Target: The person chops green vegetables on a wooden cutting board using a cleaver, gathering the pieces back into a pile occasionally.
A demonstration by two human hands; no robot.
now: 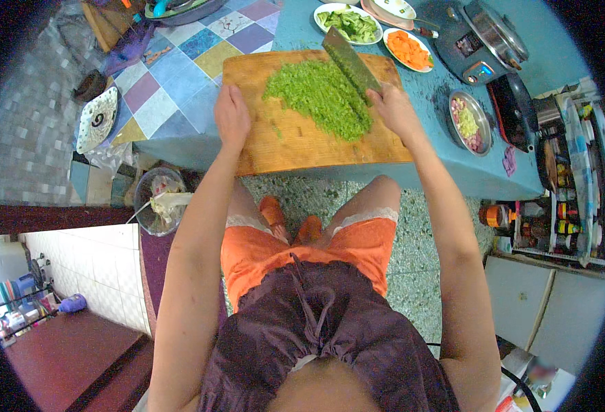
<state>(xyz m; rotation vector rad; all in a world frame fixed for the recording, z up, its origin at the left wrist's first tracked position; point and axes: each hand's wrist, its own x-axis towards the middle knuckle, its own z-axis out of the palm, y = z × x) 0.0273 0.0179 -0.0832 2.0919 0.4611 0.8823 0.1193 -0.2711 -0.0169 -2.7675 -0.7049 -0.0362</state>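
A wooden cutting board (261, 149) lies at the counter's front edge. Finely chopped green vegetable (310, 95) is heaped across its middle. My right hand (395, 110) grips the handle of a cleaver (351, 62) at the right side of the board. Bits of green cling to the cleaver's broad blade, which slants up and left over the heap's right part. My left hand (232, 116) grasps the board's left edge, thumb on top, its other fingers mostly hidden.
Behind the board stand plates of sliced green vegetable (354, 26) and sliced carrot (408, 49). A rice cooker (475, 44) and a metal bowl of diced pink and pale yellow food (468, 123) are at right. A patterned dish (98, 119) sits left, above a waste bin (161, 201).
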